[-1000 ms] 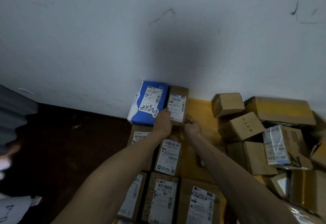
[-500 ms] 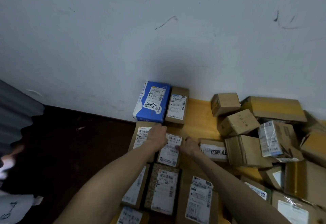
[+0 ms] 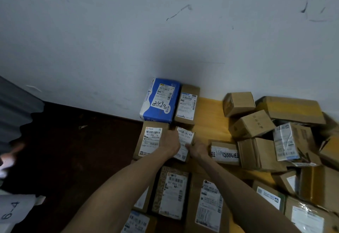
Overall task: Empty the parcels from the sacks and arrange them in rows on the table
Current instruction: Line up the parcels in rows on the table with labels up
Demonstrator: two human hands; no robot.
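Observation:
Parcels lie in rows on a yellow wooden table (image 3: 209, 119). At the back, against the wall, sit a blue box (image 3: 160, 101) marked 2490 and a slim brown parcel (image 3: 187, 105). In the second row a brown parcel (image 3: 149, 141) lies at the left, beside a small labelled parcel (image 3: 184, 139). My left hand (image 3: 169, 142) rests on that small parcel's left side, and my right hand (image 3: 199, 149) presses its right edge. Both hands grip it from either side. Nearer rows hold more labelled parcels (image 3: 173, 192).
A loose heap of brown boxes (image 3: 256, 122) fills the right side of the table. A taped box (image 3: 224, 153) lies just right of my right hand. A dark floor (image 3: 73, 150) drops away left of the table edge. White sacks (image 3: 12, 210) lie at the lower left.
My hands left the slim brown parcel in the back row and drew back to the second row, where they now hold the small labelled parcel.

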